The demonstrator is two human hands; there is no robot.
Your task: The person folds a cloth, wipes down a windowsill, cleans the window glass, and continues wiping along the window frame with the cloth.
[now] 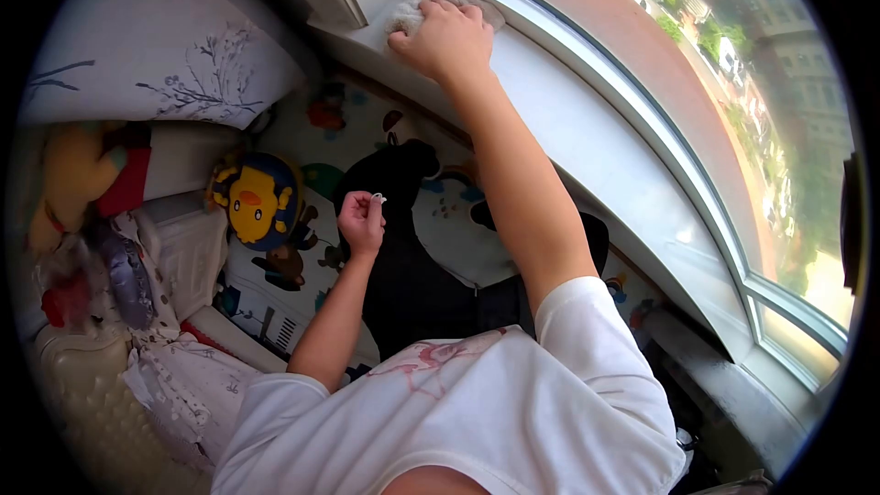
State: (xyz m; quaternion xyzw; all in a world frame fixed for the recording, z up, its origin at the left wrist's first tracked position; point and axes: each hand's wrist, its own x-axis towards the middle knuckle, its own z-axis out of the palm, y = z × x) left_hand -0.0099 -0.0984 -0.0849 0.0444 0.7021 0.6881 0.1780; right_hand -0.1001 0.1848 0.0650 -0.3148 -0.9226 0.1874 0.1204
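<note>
My right hand (450, 38) is at the far corner of the white window sill (587, 133), its arm stretched forward. Under its bent fingers lies a crumpled whitish cloth (403, 15), pressed against the sill. Part of the cloth is hidden by the hand. My left hand (361, 224) is held lower, in front of my dark trousers, with the fingers closed. A small white piece (379, 197) sticks out between its thumb and fingers; its kind is too small to make out.
A curved window (632, 101) runs along the right above the sill. A patterned curtain (211, 55) hangs at upper left. On the left are a yellow duck-faced toy (257, 204), a plastic bin (188, 243) and piled fabric (174, 367). The floor mat (449, 229) has printed pictures.
</note>
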